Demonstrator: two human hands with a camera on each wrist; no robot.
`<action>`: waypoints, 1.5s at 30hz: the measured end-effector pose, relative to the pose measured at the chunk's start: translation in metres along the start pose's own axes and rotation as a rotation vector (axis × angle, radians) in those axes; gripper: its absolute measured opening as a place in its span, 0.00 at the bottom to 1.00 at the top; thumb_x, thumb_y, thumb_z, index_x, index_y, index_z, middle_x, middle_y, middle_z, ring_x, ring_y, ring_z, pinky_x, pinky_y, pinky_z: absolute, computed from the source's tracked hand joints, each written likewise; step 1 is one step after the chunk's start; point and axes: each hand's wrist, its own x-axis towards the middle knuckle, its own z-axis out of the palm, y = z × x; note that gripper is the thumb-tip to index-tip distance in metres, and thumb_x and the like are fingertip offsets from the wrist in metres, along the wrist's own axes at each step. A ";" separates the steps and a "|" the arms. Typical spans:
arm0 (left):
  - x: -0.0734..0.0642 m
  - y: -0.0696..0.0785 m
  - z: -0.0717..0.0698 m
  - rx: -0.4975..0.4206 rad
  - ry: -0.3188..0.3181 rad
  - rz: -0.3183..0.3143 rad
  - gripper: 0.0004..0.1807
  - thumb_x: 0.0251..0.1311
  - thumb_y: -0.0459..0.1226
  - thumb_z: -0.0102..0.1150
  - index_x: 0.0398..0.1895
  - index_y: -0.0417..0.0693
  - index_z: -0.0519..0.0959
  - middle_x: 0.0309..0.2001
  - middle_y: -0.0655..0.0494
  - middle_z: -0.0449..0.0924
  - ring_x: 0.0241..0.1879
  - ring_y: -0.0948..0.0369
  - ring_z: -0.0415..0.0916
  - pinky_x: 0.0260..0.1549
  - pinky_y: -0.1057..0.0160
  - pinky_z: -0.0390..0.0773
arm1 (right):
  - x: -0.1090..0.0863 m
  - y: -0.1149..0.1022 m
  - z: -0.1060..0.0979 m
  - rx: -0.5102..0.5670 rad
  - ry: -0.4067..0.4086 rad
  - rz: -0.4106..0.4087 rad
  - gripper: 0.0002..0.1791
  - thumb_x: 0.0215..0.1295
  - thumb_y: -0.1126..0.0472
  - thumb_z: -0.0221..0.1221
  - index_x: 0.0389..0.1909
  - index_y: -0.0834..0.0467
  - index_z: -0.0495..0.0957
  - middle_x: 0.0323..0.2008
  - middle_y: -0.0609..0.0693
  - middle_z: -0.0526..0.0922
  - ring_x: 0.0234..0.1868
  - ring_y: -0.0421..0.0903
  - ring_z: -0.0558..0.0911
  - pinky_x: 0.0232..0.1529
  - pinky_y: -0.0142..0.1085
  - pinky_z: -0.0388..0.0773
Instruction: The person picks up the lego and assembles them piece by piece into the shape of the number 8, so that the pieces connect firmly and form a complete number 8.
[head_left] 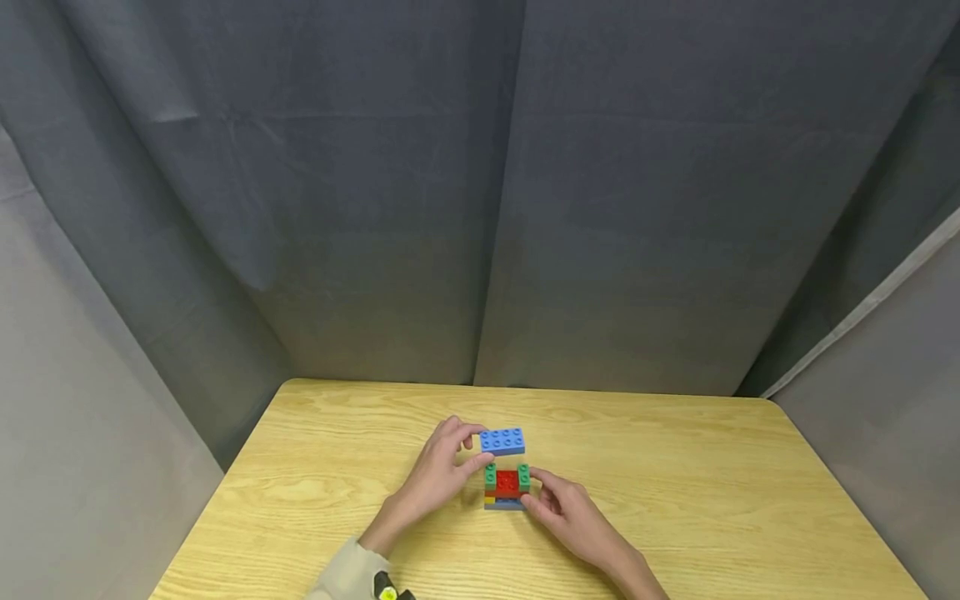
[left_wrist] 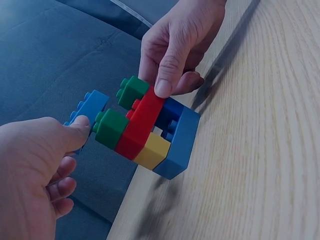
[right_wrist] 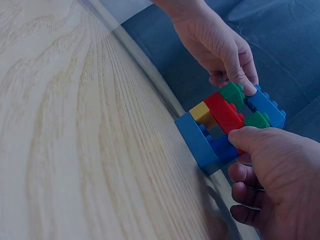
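Observation:
Between thumb and fingers, my left hand (head_left: 435, 473) pinches a blue eight-stud toy brick (head_left: 502, 442) by its left end, close over the top of a small brick stack. A long blue brick (left_wrist: 181, 145) forms the stack's base on the table. Above it sit a yellow brick (left_wrist: 152, 151) and a dark blue brick (right_wrist: 223, 148) with a gap between. Across these lies a red brick (head_left: 507, 481), topped by a green brick (head_left: 491, 477) at its left end and another green brick (head_left: 523, 475) at its right. My right hand (head_left: 573, 512) grips the stack's right end, thumb on the red brick.
The stack stands on a light wooden table (head_left: 720, 483), towards its near side. Dark grey curtains (head_left: 390, 208) hang behind the far edge, and paler cloth panels (head_left: 67, 333) flank both sides. A light sleeve (head_left: 348, 575) covers the left forearm.

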 end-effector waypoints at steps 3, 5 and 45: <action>-0.001 0.000 -0.001 0.003 0.002 0.005 0.22 0.69 0.49 0.67 0.63 0.53 0.81 0.40 0.62 0.70 0.43 0.62 0.67 0.41 0.63 0.69 | 0.001 0.000 0.000 -0.002 -0.009 0.010 0.33 0.78 0.44 0.58 0.70 0.66 0.73 0.23 0.38 0.73 0.22 0.30 0.67 0.25 0.27 0.66; -0.001 0.001 -0.002 0.002 0.001 0.005 0.22 0.69 0.48 0.67 0.63 0.52 0.81 0.40 0.63 0.69 0.43 0.62 0.67 0.41 0.64 0.69 | 0.001 0.000 0.000 0.001 -0.011 0.008 0.33 0.78 0.45 0.58 0.70 0.66 0.73 0.23 0.38 0.73 0.22 0.31 0.66 0.25 0.27 0.66; -0.010 0.010 -0.005 -0.006 -0.029 0.043 0.22 0.68 0.49 0.67 0.61 0.53 0.81 0.41 0.56 0.73 0.43 0.59 0.69 0.43 0.63 0.70 | 0.002 0.000 0.000 0.004 -0.006 0.007 0.30 0.78 0.45 0.58 0.70 0.61 0.74 0.24 0.38 0.73 0.23 0.31 0.68 0.25 0.27 0.67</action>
